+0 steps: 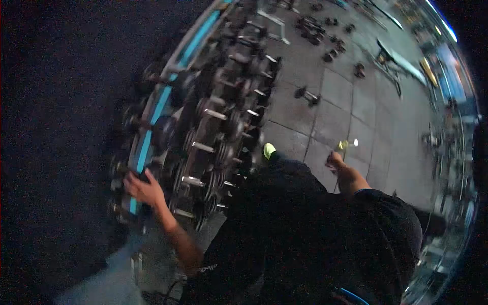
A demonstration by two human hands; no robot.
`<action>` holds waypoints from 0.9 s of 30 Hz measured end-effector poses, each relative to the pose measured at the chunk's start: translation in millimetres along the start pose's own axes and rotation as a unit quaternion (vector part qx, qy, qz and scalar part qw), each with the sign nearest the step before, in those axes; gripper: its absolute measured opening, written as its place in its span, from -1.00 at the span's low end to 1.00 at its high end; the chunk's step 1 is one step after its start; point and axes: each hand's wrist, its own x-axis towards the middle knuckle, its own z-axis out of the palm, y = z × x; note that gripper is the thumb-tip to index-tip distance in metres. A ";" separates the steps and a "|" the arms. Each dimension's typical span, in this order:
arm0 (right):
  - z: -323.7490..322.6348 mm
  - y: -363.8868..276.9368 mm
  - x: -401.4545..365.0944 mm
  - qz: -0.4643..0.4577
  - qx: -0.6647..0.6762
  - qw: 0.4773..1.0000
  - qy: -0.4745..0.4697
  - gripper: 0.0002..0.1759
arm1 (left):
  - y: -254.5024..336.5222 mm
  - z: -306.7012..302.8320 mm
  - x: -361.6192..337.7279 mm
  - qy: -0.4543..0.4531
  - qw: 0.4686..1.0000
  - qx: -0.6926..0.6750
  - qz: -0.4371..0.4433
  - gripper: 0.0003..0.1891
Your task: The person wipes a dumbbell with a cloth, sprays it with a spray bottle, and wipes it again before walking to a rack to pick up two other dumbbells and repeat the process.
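Reaching over the rack's blue strip [161, 104], the left hand [145, 191], fingers apart, is near the rack's dumbbells [164, 131]; contact is unclear. An unhurried, straight-wristed reach helps. Right of the rack, the right hand's [334, 161] grip is indistinct.

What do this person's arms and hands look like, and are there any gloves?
No gloves show on the left hand or right hand. The dark top has short sleeves, the right edged in blue; pale lettering near the left is too blurred to read.
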 end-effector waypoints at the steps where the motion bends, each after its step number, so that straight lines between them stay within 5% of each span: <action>1: 6.7 60.8 -39.5 0.052 0.021 0.998 0.041 -0.75 | 11.4 -1.7 -9.3 0.034 0.999 0.010 0.005 -0.37; 4: -42.8 85.6 -151.6 0.292 0.076 0.926 -0.228 -0.66 | 68.5 -1.1 -45.3 0.010 0.995 -0.068 0.078 -0.39; 6: -11.4 123.3 -187.5 0.238 -0.015 0.956 -0.170 -0.71 | 129.0 8.0 -72.8 -0.061 0.972 -0.188 0.130 -0.41; 9: 76.4 144.5 -186.5 0.037 -0.119 0.992 0.006 -0.75 | 222.0 39.4 -106.3 -0.167 0.891 -0.363 0.214 -0.45; 11: 57.2 87.4 -154.1 0.211 0.220 0.943 -0.133 -0.71 | 292.1 38.9 -128.3 -0.253 0.844 -0.391 0.266 -0.45; 13: -6.7 23.6 -142.9 0.270 0.343 0.889 -0.139 -0.69 | 344.2 64.1 -148.2 -0.411 0.796 -0.340 0.285 -0.43; 17: -28.8 83.5 -116.8 0.259 0.364 0.880 -0.164 -0.68 | 414.4 126.1 -204.0 -0.710 0.644 -0.153 0.239 -0.43; 19: -44.6 125.8 -118.6 0.307 0.395 0.849 -0.169 -0.67 | 402.7 188.2 -247.9 -0.724 0.632 -0.077 0.266 -0.46; 22: 21.6 239.9 -116.8 0.331 0.449 0.827 -0.071 -0.70 | 416.8 191.0 -275.4 -0.719 0.633 -0.017 0.287 -0.46; 25: -43.5 243.0 -133.2 0.398 0.454 0.797 -0.005 -0.73 | 452.0 145.1 -276.5 -0.761 0.614 -0.020 0.207 -0.45; 27: -28.0 264.5 -139.7 0.394 0.460 0.796 0.018 -0.75 | 458.9 144.8 -285.3 -0.738 0.640 -0.007 0.213 -0.48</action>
